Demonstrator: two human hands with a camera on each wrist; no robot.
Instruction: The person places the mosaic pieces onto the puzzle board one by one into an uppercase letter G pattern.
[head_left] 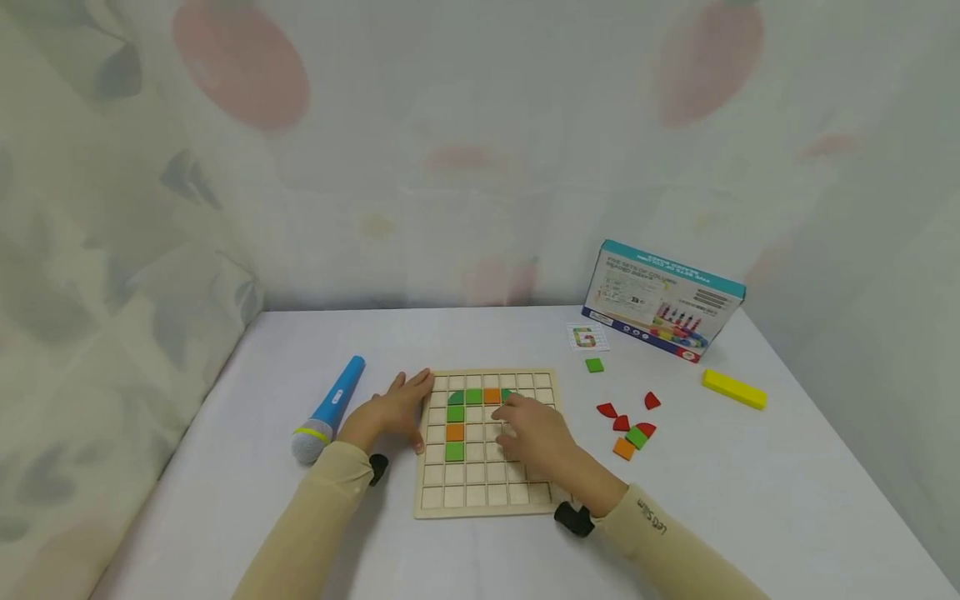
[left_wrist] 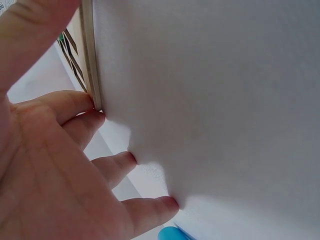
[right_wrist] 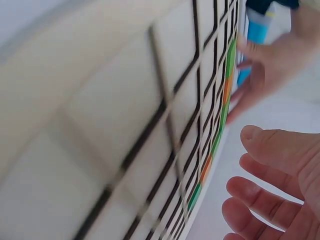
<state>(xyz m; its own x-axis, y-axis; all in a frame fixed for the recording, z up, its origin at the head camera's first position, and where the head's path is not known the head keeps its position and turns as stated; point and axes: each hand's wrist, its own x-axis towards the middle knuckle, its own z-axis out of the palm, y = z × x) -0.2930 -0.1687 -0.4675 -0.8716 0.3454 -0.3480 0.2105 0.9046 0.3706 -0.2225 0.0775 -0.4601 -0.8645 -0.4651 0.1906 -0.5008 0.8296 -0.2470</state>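
Note:
A wooden grid board [head_left: 475, 497] lies flat, with green and orange tiles set in its upper left cells. Among them are an orange square [head_left: 491, 396], a green square [head_left: 455, 452] and a rounded green corner piece [head_left: 457, 397]. My left hand [head_left: 396, 410] rests at the board's left edge, fingers spread; the left wrist view has its fingertips [left_wrist: 94, 116] touching the board's corner and the tabletop. Over the right part of the board hovers my right hand [head_left: 538, 435], partly covering another green piece [head_left: 506, 393]. Its fingers are loosely bent and hold nothing in the right wrist view.
Left of the board lies a blue toy microphone [head_left: 337, 404]. To the right are loose red pieces [head_left: 652, 401], a green square [head_left: 594, 365], an orange square [head_left: 624, 449] and a yellow block [head_left: 734, 389]. A pattern card [head_left: 588, 337] lies near a box [head_left: 663, 300] at the back.

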